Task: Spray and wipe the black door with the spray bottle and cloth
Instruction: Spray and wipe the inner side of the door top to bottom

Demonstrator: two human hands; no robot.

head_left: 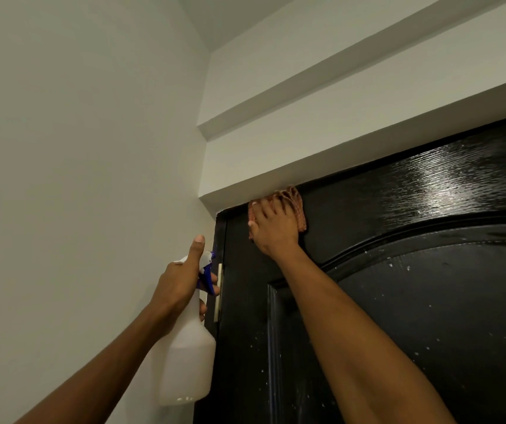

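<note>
- The right hand point(271, 226) is raised high, arm stretched up from the lower right, palm turned toward the black door point(398, 301) and pressed flat against it.
- Its fingers point(268, 209) are fairly straight and spread, pressing a pinkish-orange cloth point(297, 209) to the door's upper left corner; they hold nothing in a curl.
- The cloth shows above and to the right of those fingers, its top edge touching the underside of the white lintel point(322, 166) over the door; a strip of it also shows left of the fingers.
- The left hand point(181, 283) is lifted lower than the right, forearm rising from the lower left, wrist roughly level with the door's white hinge point(218, 292).
- Its fingers point(204, 307) are wrapped round the neck of a white spray bottle point(189, 356); the thumb point(196, 249) points straight up along the back of the head, and a fingertip shows by the blue trigger point(207, 280).
- The bottle hangs upright below those fingers, its blue nozzle facing the door's left edge, just beside the hinge; its body overlaps the white wall point(77, 179) and the door frame.
- Right of the wiping fingers the upper door panel is glossy with a streaked sheen; below them the arched panel carries scattered pale specks.
</note>
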